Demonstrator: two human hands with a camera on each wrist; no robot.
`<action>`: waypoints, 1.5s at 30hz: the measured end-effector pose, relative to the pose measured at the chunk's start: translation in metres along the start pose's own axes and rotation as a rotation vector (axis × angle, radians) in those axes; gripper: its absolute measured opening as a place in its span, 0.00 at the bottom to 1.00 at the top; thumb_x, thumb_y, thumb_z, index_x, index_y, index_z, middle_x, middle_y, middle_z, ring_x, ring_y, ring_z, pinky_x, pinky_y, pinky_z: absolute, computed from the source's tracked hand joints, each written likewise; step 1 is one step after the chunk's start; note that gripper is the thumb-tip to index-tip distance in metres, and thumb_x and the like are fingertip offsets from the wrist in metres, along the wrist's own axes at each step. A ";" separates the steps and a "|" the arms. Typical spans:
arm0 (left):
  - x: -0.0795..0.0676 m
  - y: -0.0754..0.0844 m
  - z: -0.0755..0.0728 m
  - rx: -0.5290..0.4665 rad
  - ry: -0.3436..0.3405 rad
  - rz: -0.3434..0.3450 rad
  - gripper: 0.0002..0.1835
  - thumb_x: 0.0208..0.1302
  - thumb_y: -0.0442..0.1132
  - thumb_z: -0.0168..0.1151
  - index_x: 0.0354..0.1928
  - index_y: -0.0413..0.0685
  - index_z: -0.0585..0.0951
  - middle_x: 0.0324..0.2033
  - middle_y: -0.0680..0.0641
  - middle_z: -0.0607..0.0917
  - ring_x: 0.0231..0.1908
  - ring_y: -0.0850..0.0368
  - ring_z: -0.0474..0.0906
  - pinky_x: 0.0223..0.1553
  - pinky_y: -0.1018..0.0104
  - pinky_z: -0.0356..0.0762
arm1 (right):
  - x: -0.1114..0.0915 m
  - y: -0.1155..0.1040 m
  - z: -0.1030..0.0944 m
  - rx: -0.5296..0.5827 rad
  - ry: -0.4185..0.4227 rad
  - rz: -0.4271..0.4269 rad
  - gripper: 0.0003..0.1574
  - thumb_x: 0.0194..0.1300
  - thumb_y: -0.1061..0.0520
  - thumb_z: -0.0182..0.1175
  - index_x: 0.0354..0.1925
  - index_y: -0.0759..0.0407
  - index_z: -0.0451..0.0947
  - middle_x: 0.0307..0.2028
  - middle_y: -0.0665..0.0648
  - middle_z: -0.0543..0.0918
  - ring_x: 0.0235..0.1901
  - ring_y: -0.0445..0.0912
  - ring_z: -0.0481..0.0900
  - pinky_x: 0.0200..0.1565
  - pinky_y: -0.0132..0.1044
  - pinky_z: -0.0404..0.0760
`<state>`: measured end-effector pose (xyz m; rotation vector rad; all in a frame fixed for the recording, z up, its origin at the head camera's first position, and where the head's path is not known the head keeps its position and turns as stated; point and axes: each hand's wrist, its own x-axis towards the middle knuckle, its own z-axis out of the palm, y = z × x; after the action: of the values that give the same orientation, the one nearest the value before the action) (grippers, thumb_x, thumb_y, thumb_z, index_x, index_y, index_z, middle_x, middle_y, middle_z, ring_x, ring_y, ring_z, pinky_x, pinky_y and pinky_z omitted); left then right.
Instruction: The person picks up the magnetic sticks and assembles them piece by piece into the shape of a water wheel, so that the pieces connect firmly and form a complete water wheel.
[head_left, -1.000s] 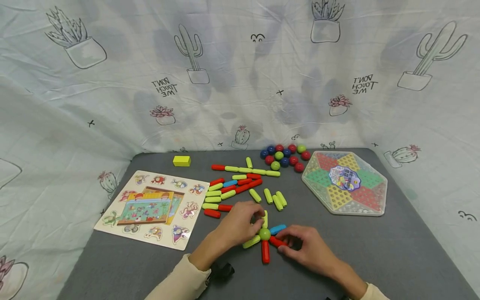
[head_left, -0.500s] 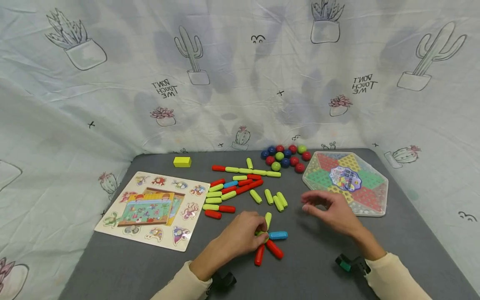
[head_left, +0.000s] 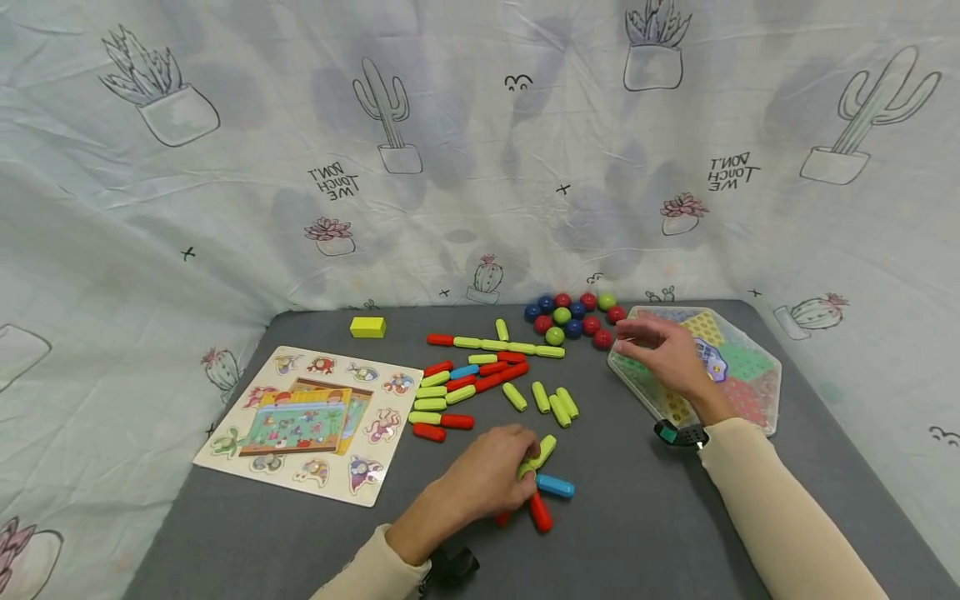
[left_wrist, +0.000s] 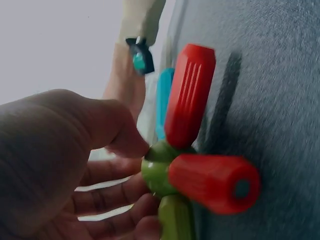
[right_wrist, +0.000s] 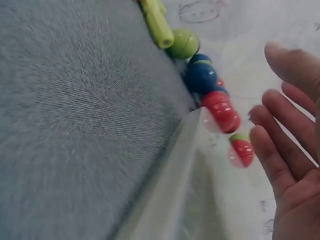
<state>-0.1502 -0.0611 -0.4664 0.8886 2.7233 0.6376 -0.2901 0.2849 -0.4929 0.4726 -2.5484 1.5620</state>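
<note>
In the left wrist view, the thumb and fingers of my left hand (head_left: 491, 475) pinch a green ball (left_wrist: 157, 170) with rods stuck out around it. Two red rods (left_wrist: 192, 95) and a yellow-green rod (left_wrist: 176, 220) join the ball there. A blue rod (head_left: 556, 486) points right from it in the head view, and another yellow-green rod (head_left: 543, 450) points away. My left hand partly hides this star shape. My right hand (head_left: 663, 354) holds nothing, fingers spread loosely, over the near-left part of the hexagonal board box. Nearest its fingertips is a red ball (head_left: 602, 339).
Several red, blue and green balls (head_left: 573, 328) cluster at the back. Loose rods (head_left: 431, 392) lie mid-table, near a long rod chain (head_left: 495, 345). A puzzle board (head_left: 300, 483) stands left, with a yellow block (head_left: 367, 327) behind it. The hexagonal box (head_left: 750, 400) lies right.
My right hand has let go of a red rod and moved away to the right, up to the balls. My left hand now grips the ball, and the star has turned clockwise.
</note>
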 end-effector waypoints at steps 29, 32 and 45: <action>0.008 0.018 0.017 0.296 0.113 -0.036 0.09 0.71 0.48 0.75 0.39 0.52 0.88 0.30 0.54 0.81 0.33 0.59 0.75 0.34 0.65 0.79 | -0.072 -0.036 0.054 0.206 -0.253 -0.146 0.19 0.75 0.69 0.67 0.61 0.65 0.85 0.56 0.68 0.89 0.52 0.39 0.90 0.50 0.30 0.88; 0.007 0.018 0.016 0.321 0.097 -0.031 0.09 0.72 0.49 0.74 0.41 0.53 0.88 0.32 0.54 0.82 0.33 0.59 0.75 0.35 0.65 0.79 | -0.088 -0.037 0.060 0.257 -0.344 -0.158 0.20 0.75 0.71 0.65 0.63 0.67 0.84 0.57 0.69 0.89 0.54 0.39 0.89 0.52 0.32 0.89; 0.001 0.016 0.010 0.316 0.061 -0.003 0.10 0.73 0.50 0.74 0.49 0.56 0.91 0.38 0.54 0.86 0.36 0.59 0.76 0.40 0.65 0.82 | -0.109 -0.034 0.077 0.271 -0.425 -0.132 0.18 0.74 0.67 0.68 0.60 0.60 0.86 0.57 0.64 0.89 0.52 0.44 0.91 0.54 0.34 0.89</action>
<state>-0.1396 -0.0451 -0.4680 0.9445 2.9303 0.2384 -0.1710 0.2249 -0.5281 1.0860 -2.5181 1.9393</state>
